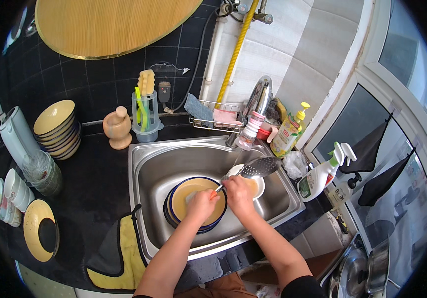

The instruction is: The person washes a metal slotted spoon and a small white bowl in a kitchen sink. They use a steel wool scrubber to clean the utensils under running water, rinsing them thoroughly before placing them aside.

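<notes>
Over the sink (155, 166), my left hand (202, 204) is closed round the orange handle of a slotted skimmer (260, 167). My right hand (238, 195) grips its metal shaft farther up. A small greyish bit shows at my right fingertips; I cannot make out what it is. The perforated head points to the right, just below the faucet (259, 99), whose spout extension (249, 136) has a thin stream under it. A white bowl (259, 191) sits beneath the skimmer head, partly hidden. Below my left hand lies a stack of cream dishes (179, 196) with dark blue rims.
Stacked cream bowls (54, 119), a wooden mortar (117, 131) and a utensil holder (145, 119) stand left of the sink. A yellow-and-grey cloth (131, 248) hangs over the front edge. At right are a soap bottle (287, 134) and a spray bottle (318, 179).
</notes>
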